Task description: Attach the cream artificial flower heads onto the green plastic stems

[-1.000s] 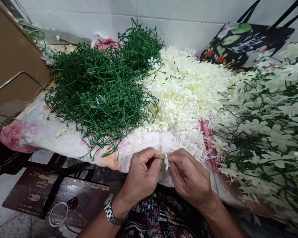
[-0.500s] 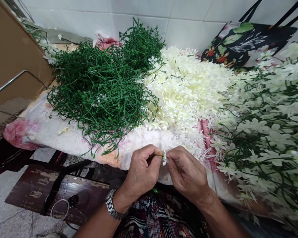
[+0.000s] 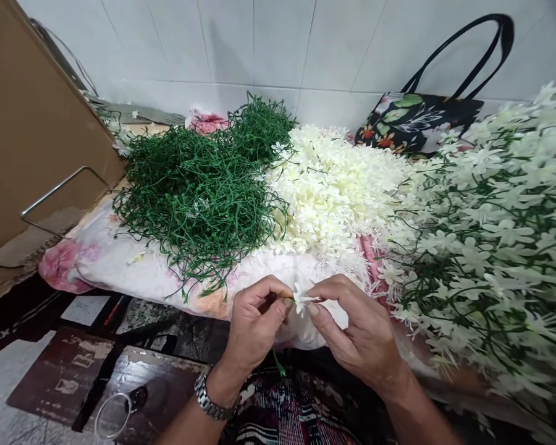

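Two hands [image 3: 254, 321]; one stem pile [image 3: 199, 198]; one blossom pile [image 3: 333, 185]; one bag [image 3: 417, 120].

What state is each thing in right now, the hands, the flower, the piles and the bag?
Left hand: pinched shut on a green stem.
Right hand: fingertips pinching the small white flower.
Green stems: tangled heap on the cloth.
White petals: loose pile.
Flower sprays: assembled, lying heaped.
Bag: upright against the wall.

The left hand [image 3: 254, 321] wore a silver metal wristwatch [image 3: 208, 400]; the right hand [image 3: 359, 337] and both forearms were bare.
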Available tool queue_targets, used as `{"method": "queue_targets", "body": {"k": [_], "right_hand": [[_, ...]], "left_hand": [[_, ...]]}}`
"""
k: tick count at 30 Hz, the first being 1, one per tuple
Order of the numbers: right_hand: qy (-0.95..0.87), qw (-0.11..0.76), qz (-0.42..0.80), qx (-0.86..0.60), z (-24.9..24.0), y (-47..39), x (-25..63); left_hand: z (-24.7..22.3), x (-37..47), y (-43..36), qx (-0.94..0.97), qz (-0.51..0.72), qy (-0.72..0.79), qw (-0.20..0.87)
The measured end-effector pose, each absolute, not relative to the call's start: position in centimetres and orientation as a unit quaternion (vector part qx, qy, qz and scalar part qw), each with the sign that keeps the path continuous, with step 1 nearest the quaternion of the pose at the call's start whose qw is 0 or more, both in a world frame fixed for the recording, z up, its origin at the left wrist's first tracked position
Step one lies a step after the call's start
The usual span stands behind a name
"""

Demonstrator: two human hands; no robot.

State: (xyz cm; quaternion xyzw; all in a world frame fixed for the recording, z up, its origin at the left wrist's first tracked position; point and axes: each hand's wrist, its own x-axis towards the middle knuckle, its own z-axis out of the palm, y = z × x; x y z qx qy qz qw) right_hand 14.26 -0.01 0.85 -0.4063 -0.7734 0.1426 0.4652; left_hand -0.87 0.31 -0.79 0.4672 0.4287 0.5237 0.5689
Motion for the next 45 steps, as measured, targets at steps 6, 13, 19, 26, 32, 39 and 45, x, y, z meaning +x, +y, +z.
{"method": "queue_targets", "body": {"k": [6, 13, 19, 26, 32, 39, 45], "right_hand": [[-0.79, 0.447, 0.125, -0.401, 0.9, 0.1, 14.3], [-0.787, 0.446, 0.128, -0.406, 0.3, 0.5, 14.3], [-0.789, 0.444, 0.119, -0.409, -0.5, 0.8, 14.2], [-0.783, 0.444, 0.113, -0.421, 1.3, 0.0, 15.3], [-0.82, 0.366, 0.149, -0.413, 0.8, -2.8, 14.4], [-0.811, 0.407, 0.1, -0.407, -0.3, -2.4, 14.0], [-0.877, 0.337, 0.028, -0.341, 2.2, -1.8, 14.3]], "left_hand": [[0.3, -0.6, 0.1, 0.583, 0.524, 0.443, 0.436], [-0.4, -0.1, 0.4, 0.615, 0.533, 0.434, 0.385], [-0.7, 0.2, 0.6, 0.594, 0.531, 0.446, 0.409], [-0.4, -0.3, 0.7, 0.428, 0.563, 0.471, 0.527], [0.3, 0.2, 0.6, 0.262, 0.648, 0.465, 0.544], [0.8, -0.3, -0.6, 0.234, 0.631, 0.426, 0.604], [0.5, -1.4, -1.2, 0.426, 0.46, 0.442, 0.642]]}}
